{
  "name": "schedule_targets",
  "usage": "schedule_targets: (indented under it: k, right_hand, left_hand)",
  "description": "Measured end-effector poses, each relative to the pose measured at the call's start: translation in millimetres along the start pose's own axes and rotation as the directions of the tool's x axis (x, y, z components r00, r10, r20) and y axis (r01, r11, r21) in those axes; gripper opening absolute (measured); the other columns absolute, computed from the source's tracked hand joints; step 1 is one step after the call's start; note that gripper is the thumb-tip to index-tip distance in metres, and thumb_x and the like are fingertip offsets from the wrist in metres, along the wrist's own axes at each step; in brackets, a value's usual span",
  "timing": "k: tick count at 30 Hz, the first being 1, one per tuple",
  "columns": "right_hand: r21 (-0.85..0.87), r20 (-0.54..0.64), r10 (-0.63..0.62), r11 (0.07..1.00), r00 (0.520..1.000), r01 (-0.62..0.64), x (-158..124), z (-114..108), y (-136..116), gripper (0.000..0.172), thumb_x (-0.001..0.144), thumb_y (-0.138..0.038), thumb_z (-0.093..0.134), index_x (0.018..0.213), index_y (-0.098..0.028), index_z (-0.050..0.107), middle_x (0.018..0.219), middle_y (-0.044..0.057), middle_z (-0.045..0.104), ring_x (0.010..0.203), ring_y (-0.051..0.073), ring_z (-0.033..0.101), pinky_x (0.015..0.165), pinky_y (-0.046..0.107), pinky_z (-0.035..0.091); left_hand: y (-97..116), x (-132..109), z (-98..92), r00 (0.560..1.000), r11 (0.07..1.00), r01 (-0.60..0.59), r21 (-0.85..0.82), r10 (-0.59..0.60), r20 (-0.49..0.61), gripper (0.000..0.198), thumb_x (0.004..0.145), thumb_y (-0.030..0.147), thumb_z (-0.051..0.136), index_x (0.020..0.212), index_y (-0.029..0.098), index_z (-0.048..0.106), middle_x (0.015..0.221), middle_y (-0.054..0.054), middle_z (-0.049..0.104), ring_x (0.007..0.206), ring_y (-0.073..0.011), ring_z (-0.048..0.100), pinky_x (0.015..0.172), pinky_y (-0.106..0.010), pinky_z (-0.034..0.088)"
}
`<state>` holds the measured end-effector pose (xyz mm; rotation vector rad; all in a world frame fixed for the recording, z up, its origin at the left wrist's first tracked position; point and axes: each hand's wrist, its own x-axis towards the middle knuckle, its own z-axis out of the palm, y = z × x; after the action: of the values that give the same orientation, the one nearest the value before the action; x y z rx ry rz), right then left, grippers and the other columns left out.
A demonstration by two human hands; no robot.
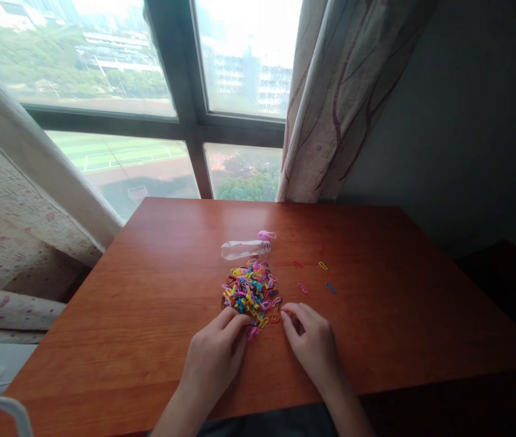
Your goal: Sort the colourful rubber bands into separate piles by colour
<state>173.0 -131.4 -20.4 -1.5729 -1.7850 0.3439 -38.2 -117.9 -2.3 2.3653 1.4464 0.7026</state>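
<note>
A heap of small, elongated loops (251,285) in many colours lies on the wooden table; they look like little rubber bands or clips, too small to tell which. My left hand (217,346) is at the heap's lower left edge, thumb and fingers pinched together by a few loops. To the right of the heap is my right hand (310,334), its thumb and index fingertip brought together close to an orange-red loop (275,315). What either pinch holds, if anything, cannot be made out. Farther right lie a pink loop (302,289), a blue loop (330,287), a yellow loop (323,266) and a red loop (298,264).
Behind the heap, a clear plastic bottle (245,249) lies on its side with a pink cap (266,235) beside its neck. The brown table (149,291) reaches to a window flanked by curtains (322,97). A white curved tube (7,405) shows at the lower left.
</note>
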Motion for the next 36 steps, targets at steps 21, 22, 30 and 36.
schedule_targets:
  k: [21,22,30,36]
  right_hand:
    - [0.158,0.098,-0.096,0.984,0.991,0.080,1.0,13.2,-31.4,0.013,0.095,-0.023,0.056,0.101,-0.022,0.068,0.086,0.003,0.072,0.079,0.019,0.067,0.074,0.027,0.049]
    - [0.159,0.103,-0.099,0.984,0.990,0.081,1.1,13.2,-31.4,0.014,0.094,-0.023,0.056,0.100,-0.022,0.068,0.087,0.003,0.072,0.079,0.019,0.068,0.074,0.027,0.049]
    - [0.190,0.101,-0.080,0.980,0.992,0.060,2.6,13.1,-31.3,0.012,0.093,-0.024,0.057,0.096,-0.023,0.069,0.081,0.002,0.072,0.073,0.018,0.067,0.069,0.027,0.050]
    - [0.241,0.078,-0.010,0.971,0.997,-0.009,3.0,9.7,-26.7,0.015,0.093,-0.026,0.055,0.094,-0.022,0.070,0.082,0.003,0.072,0.071,0.017,0.066,0.067,0.026,0.051]
  left_hand:
    - [-3.9,-3.2,-2.1,0.993,0.971,-0.041,-0.237,0.014,-0.114,0.012,0.094,0.019,0.053,0.096,0.023,0.064,0.091,-0.002,0.064,0.075,-0.0117,0.065,0.066,-0.018,0.050]
    - [-3.7,-3.2,-2.4,0.993,0.970,-0.046,-0.239,0.018,-0.115,0.012,0.094,0.019,0.053,0.096,0.023,0.064,0.091,-0.002,0.064,0.075,-0.0116,0.065,0.066,-0.018,0.050]
    - [-2.2,-2.0,-4.3,0.992,0.967,-0.069,-0.246,0.041,-0.116,0.015,0.095,0.019,0.051,0.095,0.022,0.066,0.090,-0.003,0.065,0.073,-0.0114,0.064,0.066,-0.018,0.050]
    - [-1.8,-0.5,-4.5,0.990,0.967,-0.042,-0.252,0.006,-0.140,0.014,0.093,0.019,0.053,0.100,0.023,0.064,0.092,-0.003,0.067,0.076,-0.0134,0.066,0.068,-0.020,0.052]
